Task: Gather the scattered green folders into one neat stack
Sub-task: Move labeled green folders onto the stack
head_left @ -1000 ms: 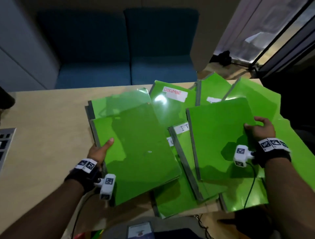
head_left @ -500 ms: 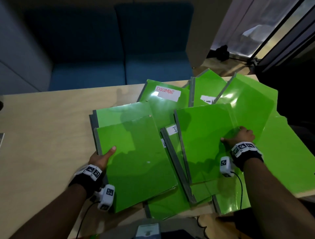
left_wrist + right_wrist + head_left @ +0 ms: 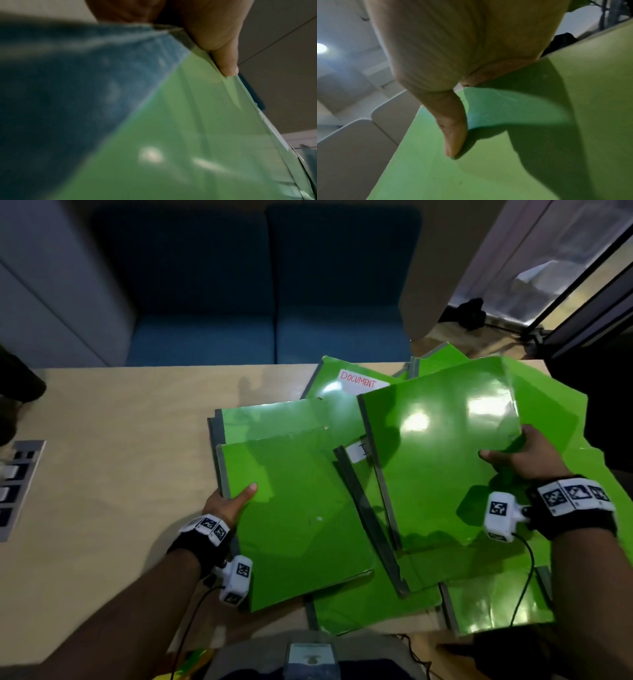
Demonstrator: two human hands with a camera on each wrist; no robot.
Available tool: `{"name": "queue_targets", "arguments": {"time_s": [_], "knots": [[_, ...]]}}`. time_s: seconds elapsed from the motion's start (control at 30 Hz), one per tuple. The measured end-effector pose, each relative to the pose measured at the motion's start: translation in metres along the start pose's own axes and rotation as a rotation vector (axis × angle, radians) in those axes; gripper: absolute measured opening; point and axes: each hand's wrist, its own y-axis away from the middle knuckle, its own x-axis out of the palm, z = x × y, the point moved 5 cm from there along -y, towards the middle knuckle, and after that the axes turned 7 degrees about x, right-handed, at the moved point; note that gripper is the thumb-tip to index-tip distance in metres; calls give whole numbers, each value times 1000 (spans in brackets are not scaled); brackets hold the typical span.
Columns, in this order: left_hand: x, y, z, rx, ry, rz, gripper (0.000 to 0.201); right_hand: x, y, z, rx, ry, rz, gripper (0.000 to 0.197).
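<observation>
The left hand [image 3: 227, 501] pinches the spine edge of a green folder [image 3: 294, 515] at the left of the pile, thumb on top and fingers tucked underneath, so that its cover tilts up off the surface [image 3: 102, 474]. The right hand [image 3: 520, 457] pinches the right edge of a second folder [image 3: 442, 460] in the same way, thumb pressed flat on the glossy cover, and this one looks raised above its neighbours. Between and beneath these two lie more green folders at mixed angles: one with a white label [image 3: 358, 381] reading DOCUMENT at the far side, a narrow one with a grey spine [image 3: 370, 518] slanting through the middle, others poking out at the near edge and far to the right. Judging by that, the gathering is only partly done: the folders are pulled close and overlapping, yet none are squared up. What remains is to bring the two held folders together, collect the rest under them, and tap the edges even.
</observation>
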Motion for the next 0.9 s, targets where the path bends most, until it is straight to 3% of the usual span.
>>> {"name": "queue_targets", "arguments": {"time_s": [0.13,0.23,0.37,0.43,0.6,0.67,0.77,0.9], "knots": [[0,-7,8,6,-11,15,109,5,8,9,-28,-54,-8,64],[0,-17,17,1,-16,16,130,-5,9,21,-141,-117,-59,71],[-2,-1,1,3,-39,29,108,-22,18,45,-258,-287,-62,60],[-1,2,-2,5,-22,15,89,-13,25,49,-269,-371,-19,66],[-5,4,3,36,73,0,60,90,54,40,-263,-453,187,84],[-11,2,6,57,85,-11,73,135,72,36,-284,-354,234,96],[-24,4,7,63,42,-19,87,194,94,22,-244,-223,387,98],[-39,9,15,73,-10,-31,60,257,120,4,-198,-106,501,99]]}}
